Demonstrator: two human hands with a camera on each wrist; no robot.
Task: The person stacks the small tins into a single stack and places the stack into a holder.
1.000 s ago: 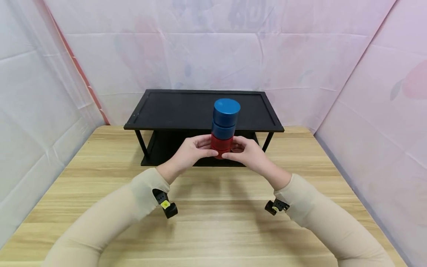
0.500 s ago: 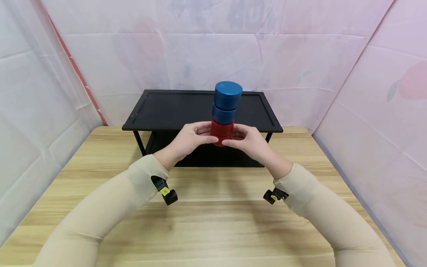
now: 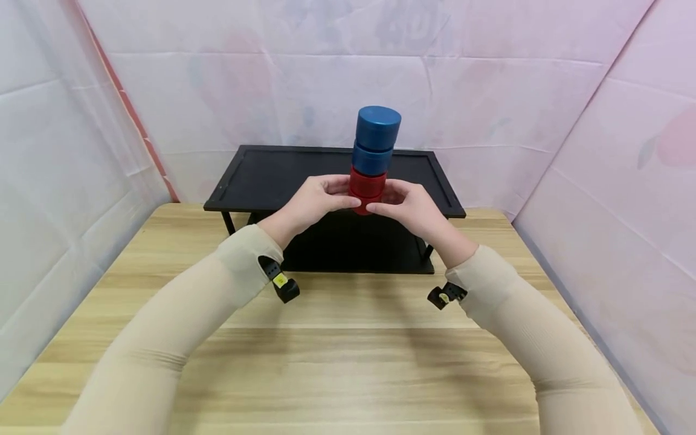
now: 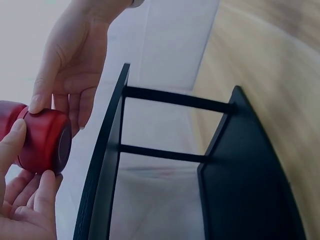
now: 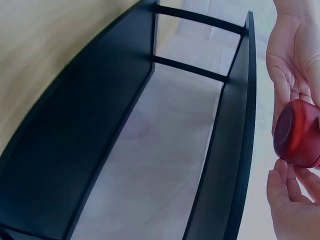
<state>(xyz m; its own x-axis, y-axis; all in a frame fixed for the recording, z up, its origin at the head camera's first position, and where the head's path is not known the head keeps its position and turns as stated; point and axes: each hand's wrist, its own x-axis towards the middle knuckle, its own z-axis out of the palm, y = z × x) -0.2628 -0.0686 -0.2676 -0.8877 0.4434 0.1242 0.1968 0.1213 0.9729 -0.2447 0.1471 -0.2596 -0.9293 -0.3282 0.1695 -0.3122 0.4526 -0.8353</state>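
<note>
My left hand and right hand hold a stack of metallic canisters from both sides, in front of and above the shelf's top. A red canister forms the lower part, and fingers and thumbs of both hands grip it. On it stands a blue canister, which neither hand touches; the stack leans slightly right. In the left wrist view the red canister's dark base is visible between the hands, apart from the shelf. The right wrist view shows the red canister too, while the blue one is out of frame.
A black two-tier shelf stands at the back of the wooden table, its lower board behind and below my hands. Pale printed cloth walls enclose the table at the back and sides.
Both hands have raised the stack steadily, from before the shelf's lower board to above the top board's front edge. The grip looks the same.
</note>
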